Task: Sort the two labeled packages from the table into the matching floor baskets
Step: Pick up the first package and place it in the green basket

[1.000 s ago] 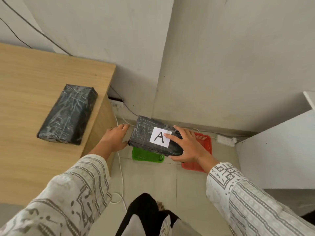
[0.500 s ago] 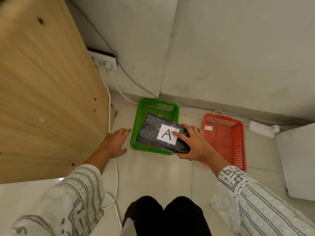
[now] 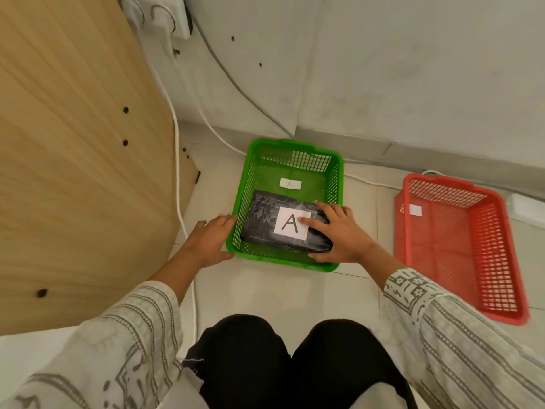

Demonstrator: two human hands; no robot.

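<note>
A black wrapped package with a white "A" label lies inside the green basket on the floor, near its front wall. My right hand grips the package's right end, fingers over the top and thumb under the front edge. My left hand rests open against the outside of the green basket's left wall. A small white tag marked "A" lies on the green basket's floor. The red basket stands to the right, holding only a small white tag. The second package is out of view.
The wooden side panel of the table rises at the left. A white cable runs down along it to the floor, past a wall socket. The wall stands close behind the baskets. My knees are at the bottom.
My view has dropped from table height to the floor. The package has gone down from above the baskets into the green basket, my right hand still on it. My left hand now touches the basket.
</note>
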